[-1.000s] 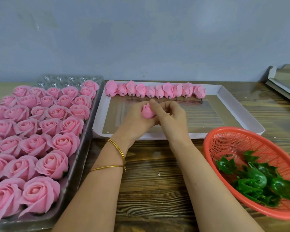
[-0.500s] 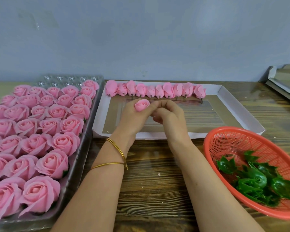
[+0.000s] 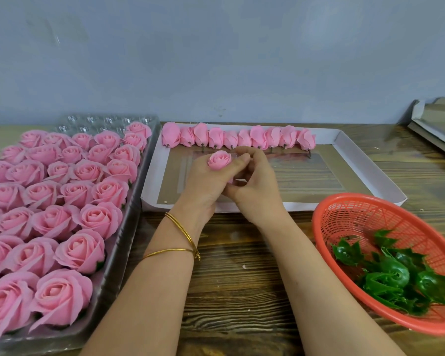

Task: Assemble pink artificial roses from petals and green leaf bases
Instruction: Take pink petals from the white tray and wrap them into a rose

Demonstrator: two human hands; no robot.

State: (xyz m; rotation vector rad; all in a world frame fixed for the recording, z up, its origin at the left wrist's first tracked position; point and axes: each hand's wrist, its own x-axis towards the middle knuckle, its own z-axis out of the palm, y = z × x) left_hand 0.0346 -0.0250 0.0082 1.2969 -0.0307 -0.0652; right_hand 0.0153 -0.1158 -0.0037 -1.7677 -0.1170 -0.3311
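My left hand grips a small pink rose bud upright, its top facing the camera, over the white cardboard tray. My right hand lies against the left one with its fingers curled at the bud's base; what they pinch is hidden. A row of several pink buds lies along the tray's far edge. Green leaf bases lie in the red basket at the right.
A clear plastic tray at the left holds several finished pink roses. Stacked flat boxes sit at the far right. The wooden table runs under my forearms. A grey wall stands behind.
The bud rose from between both hands to the top of my left hand and turned to face the camera. My right fingers slid down toward its base.
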